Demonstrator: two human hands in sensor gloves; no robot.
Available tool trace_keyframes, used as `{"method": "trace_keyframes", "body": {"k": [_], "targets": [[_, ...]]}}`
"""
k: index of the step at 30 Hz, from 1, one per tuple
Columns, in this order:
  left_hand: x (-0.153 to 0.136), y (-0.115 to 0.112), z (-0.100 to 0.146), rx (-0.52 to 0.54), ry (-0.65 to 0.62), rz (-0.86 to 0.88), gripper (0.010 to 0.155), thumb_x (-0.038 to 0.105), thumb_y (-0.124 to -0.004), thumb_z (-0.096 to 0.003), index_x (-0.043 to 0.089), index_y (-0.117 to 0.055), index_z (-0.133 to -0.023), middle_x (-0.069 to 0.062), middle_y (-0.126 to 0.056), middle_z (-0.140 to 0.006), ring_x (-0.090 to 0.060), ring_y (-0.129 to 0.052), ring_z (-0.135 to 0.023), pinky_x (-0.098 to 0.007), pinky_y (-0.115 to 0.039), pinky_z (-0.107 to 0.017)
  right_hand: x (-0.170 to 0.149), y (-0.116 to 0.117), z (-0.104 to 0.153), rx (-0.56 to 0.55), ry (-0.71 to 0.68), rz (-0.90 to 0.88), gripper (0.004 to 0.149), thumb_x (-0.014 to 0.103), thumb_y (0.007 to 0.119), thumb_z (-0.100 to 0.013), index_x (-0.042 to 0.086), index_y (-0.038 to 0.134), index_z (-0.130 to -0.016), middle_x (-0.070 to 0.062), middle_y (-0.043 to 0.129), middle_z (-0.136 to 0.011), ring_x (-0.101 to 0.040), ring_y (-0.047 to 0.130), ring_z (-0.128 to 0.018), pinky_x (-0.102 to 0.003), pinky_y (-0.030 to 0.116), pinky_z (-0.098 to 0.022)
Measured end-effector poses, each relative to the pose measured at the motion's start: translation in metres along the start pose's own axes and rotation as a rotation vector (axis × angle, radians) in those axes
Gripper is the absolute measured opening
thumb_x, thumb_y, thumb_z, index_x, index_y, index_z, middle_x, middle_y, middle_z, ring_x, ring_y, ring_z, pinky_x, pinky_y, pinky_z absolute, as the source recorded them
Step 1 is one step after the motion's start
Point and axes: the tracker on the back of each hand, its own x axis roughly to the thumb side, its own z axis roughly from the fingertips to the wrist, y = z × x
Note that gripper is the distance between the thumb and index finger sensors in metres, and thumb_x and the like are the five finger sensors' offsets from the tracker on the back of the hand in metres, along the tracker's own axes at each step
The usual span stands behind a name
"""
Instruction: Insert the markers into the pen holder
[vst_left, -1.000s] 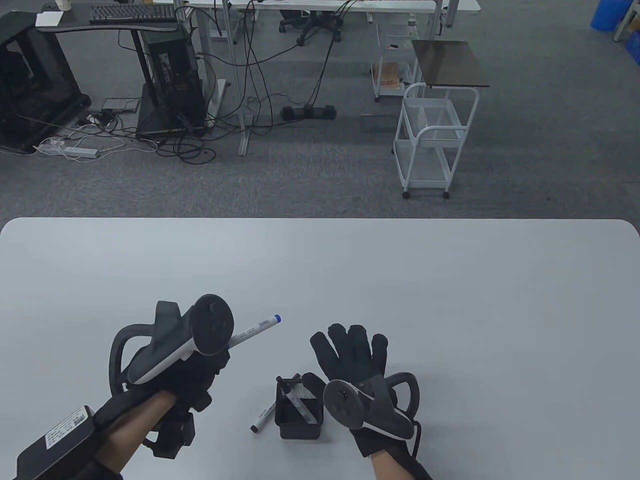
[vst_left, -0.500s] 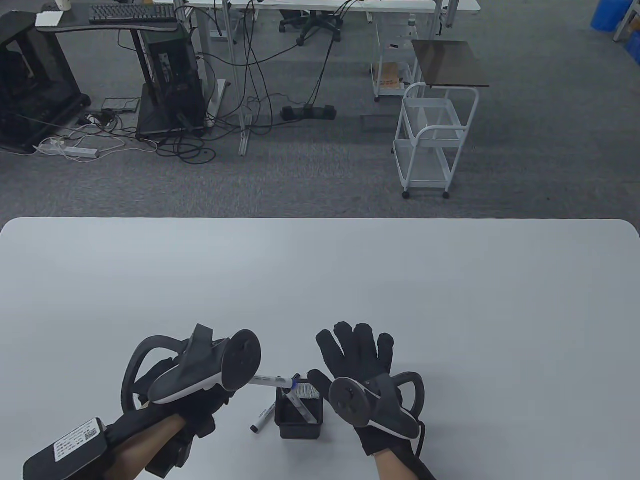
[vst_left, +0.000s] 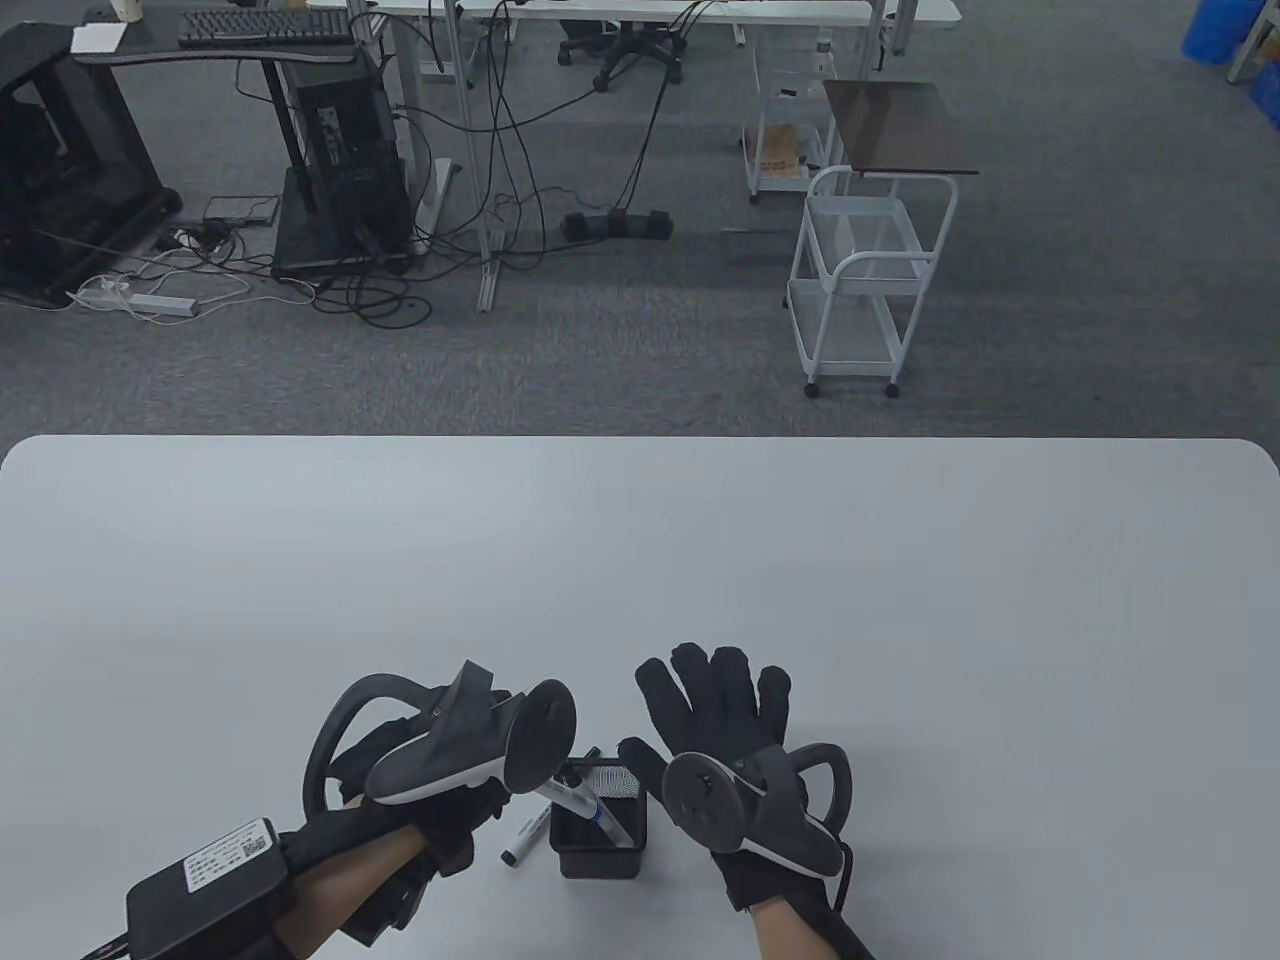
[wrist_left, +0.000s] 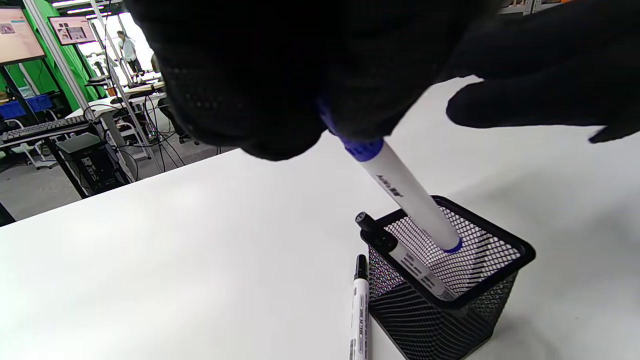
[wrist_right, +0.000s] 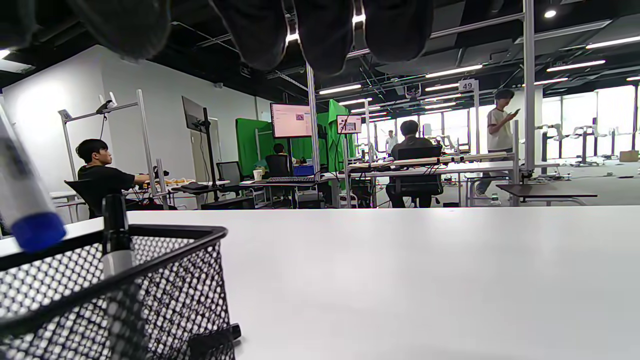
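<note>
A black mesh pen holder (vst_left: 598, 858) stands near the table's front edge, also in the left wrist view (wrist_left: 505, 240) and the right wrist view (wrist_right: 165, 290). One black-capped marker (wrist_left: 415, 270) leans inside it. My left hand (vst_left: 450, 800) grips a white marker with blue ends (wrist_left: 405, 190) by its top, tilted, its lower tip just inside the holder's mouth (vst_left: 590, 808). Another black-capped marker (vst_left: 526, 836) lies on the table left of the holder (wrist_left: 359, 305). My right hand (vst_left: 715, 715) hovers open, fingers spread, beside the holder's right side, holding nothing.
The white table (vst_left: 900, 600) stretches far beyond the hands. Beyond its far edge are a white wire cart (vst_left: 865, 280), desks and cables on the carpet.
My left hand moved right and down with the blue marker, turning it from pointing up-right to tip-down over the holder; the tip now enters the mouth. The right hand barely shifted.
</note>
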Motion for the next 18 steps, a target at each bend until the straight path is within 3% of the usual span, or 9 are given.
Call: {"method": "trace_keyframes", "body": {"k": [18], "targets": [[0.017,-0.018,-0.017,0.036,-0.074,0.014,0.037,0.034,-0.091,-0.0512,0.039,-0.089,-0.088,0.007,-0.088,-0.095,-0.017,-0.101,-0.080,-0.031,-0.093,-0.066,0.001,0.001,0.000,0.006,-0.003,-0.001,0.071,0.060,0.058,-0.063,0.020,0.050,-0.120,-0.022,0.048,-0.127,-0.057,0.049,-0.113,-0.073,0.032,-0.073]]}}
